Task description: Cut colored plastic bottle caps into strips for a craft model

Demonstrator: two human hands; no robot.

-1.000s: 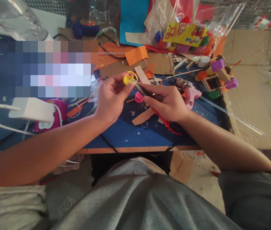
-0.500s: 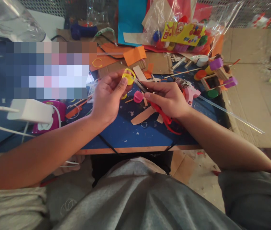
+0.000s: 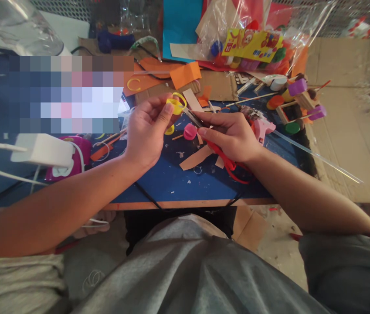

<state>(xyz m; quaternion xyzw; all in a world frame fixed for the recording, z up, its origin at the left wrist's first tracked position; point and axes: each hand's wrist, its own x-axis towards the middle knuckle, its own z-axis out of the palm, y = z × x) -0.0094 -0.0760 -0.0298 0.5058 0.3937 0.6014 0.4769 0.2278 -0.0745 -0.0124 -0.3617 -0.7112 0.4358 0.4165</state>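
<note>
My left hand [image 3: 146, 137] pinches a small yellow plastic cap [image 3: 174, 107] between thumb and fingers; a thin yellow ring stands up from its rim. Closed around the blades of a pair of red-handled scissors [image 3: 229, 165] is my right hand [image 3: 235, 137], with the handles hanging below the palm. The blade tips reach the yellow cap's right side; whether they press into it I cannot tell. Beneath the hands lie a pink cap [image 3: 190, 131], another yellow piece [image 3: 169, 130] and a strip of tan card [image 3: 198, 158].
A pink glue gun [image 3: 263, 127] with a clear glue stick lies right of my right hand. Beyond it stands a small stick-and-cap model [image 3: 297, 104]. A bag of coloured caps [image 3: 250, 48] is at the back. Left are a white charger [image 3: 42, 149] and cables.
The view has shifted slightly. The yellow ring leans a little further from the cap at the scissor tips; both hands keep their holds.
</note>
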